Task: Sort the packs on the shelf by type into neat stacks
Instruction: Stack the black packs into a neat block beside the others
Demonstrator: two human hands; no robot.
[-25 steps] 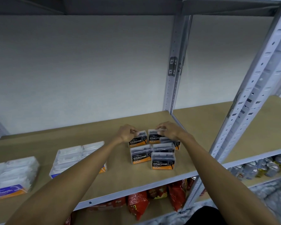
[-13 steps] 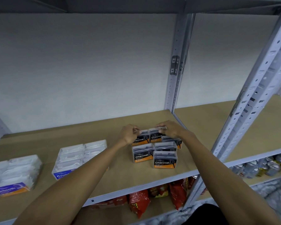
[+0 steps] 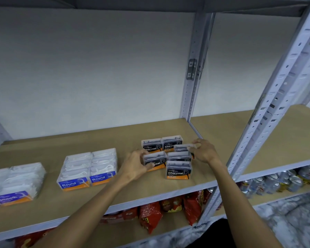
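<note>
Several black-and-orange Charcoal packs sit grouped on the wooden shelf, two of them side by side at the back. My left hand grips the middle-left Charcoal pack by its left end. My right hand pinches a small Charcoal pack at the group's right, held just above the others. Left of the group lie the clear Round packs in two neat columns. The Smooth packs lie at the far left.
A grey metal upright stands behind the group, and another upright rises at the right front. Red snack bags fill the shelf below, with cans on the lower right shelf.
Both hands left the two back packs, which now sit side by side. My left hand dropped to the middle-left pack; my right hand moved right onto a small pack.
</note>
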